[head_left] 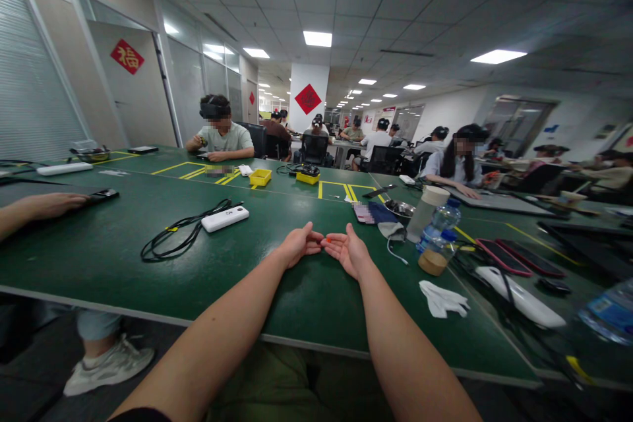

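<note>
My left hand (299, 245) and my right hand (347, 250) are held just above the green table (267, 306), palms turned inward and up. Both have their fingers stretched out and thumbs raised. The fingertips of the two hands almost meet; whether they touch I cannot tell. A tiny orange-red thing (328, 239) shows at the fingertips of my right hand, too small to name. Left of my hands lies a white power bank (225, 218) beside a coiled black cable (168, 237).
To the right stand a pale bottle (426, 211), a plastic water bottle (442, 221) and a cup of brown drink (435, 258). A crumpled white tissue (444, 299) lies nearer. Yellow trays (260, 177) sit farther back. Another person's hand (59, 203) rests at the left.
</note>
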Motion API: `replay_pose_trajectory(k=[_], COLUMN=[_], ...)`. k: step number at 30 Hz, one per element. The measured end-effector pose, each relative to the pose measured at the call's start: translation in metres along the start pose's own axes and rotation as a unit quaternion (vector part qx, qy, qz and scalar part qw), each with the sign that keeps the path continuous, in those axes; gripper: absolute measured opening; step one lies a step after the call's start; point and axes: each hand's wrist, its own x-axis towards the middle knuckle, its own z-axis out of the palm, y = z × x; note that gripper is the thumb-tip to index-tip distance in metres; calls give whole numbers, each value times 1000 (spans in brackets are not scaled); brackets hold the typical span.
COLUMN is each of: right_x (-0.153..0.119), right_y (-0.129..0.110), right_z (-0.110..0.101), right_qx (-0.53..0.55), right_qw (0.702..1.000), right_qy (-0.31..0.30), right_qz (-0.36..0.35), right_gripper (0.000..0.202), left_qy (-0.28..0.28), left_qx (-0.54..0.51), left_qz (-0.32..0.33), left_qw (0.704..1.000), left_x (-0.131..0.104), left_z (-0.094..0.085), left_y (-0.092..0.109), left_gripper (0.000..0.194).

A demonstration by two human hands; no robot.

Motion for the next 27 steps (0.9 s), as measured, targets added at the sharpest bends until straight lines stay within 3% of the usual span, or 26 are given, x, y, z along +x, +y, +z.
replay_pose_trajectory(k=[3,7,11,14,20,27], right_x=[1,4,6,6,4,3], right_y=[2,9,13,13,12,11], right_z=[-1,-5,-8,-8,-5,-5], right_qx=[-12,-62,-100,-115,-116,-118], right_qw=[1000,995,990,988,986,984], right_qy=[10,3,-8,-11,-22,-15], right_qz=[-22,-75,-98,-106,-121,-133], right_gripper=[41,8,14,17,30,35], left_qy=[12,27,26,27,33,-7], left_qx=[23,144,208,232,261,309], left_qz=[26,87,141,144,163,153], left_qw=[999,985,968,962,951,939], left_x=[-1,0,-1,-2,-3,0], left_z=[1,3,5,5,5,2], left_y=[-1,-4,-5,-3,-3,-7], left_gripper=[44,17,29,39,19,26])
